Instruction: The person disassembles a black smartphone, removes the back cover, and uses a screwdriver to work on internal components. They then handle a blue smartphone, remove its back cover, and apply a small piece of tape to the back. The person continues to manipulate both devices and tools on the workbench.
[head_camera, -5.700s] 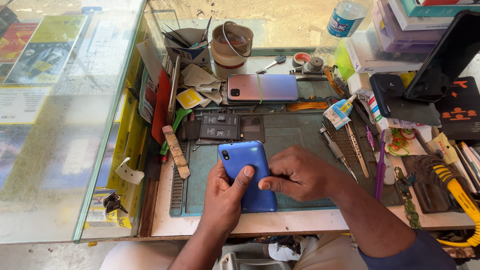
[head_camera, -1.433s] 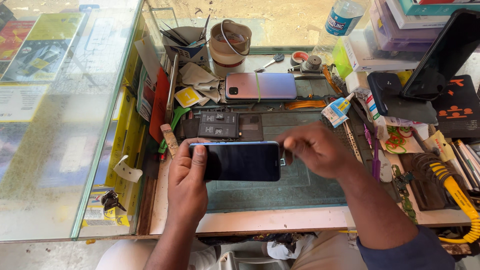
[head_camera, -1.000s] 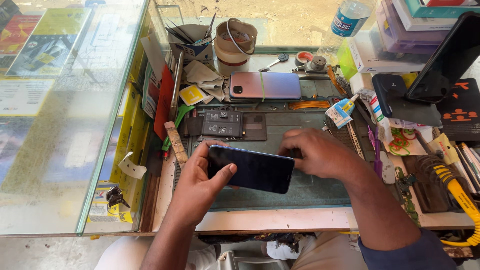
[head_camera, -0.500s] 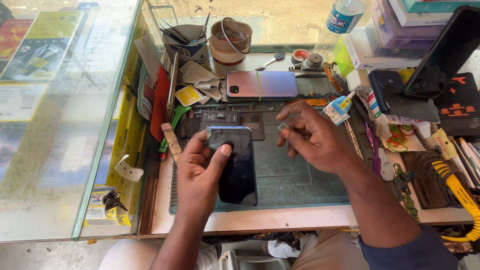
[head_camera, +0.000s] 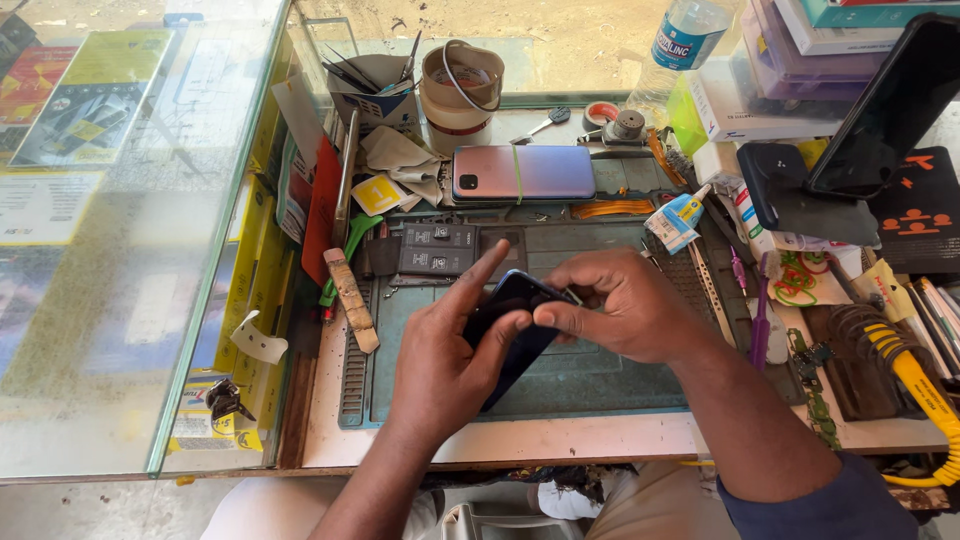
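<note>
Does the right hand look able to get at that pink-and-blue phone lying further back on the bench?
Probably yes. The right hand is busy pinching the dark phone that the left hand holds, but the pink-and-blue phone lies uncovered just beyond, with only flat parts between.

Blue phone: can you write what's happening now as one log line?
left hand: grips blue phone | right hand: pinches its top edge | phone: tilted above green mat

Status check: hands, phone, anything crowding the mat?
Left hand grips dark phone over green mat. Right hand pinches its top edge. Second phone lies beyond.
</note>
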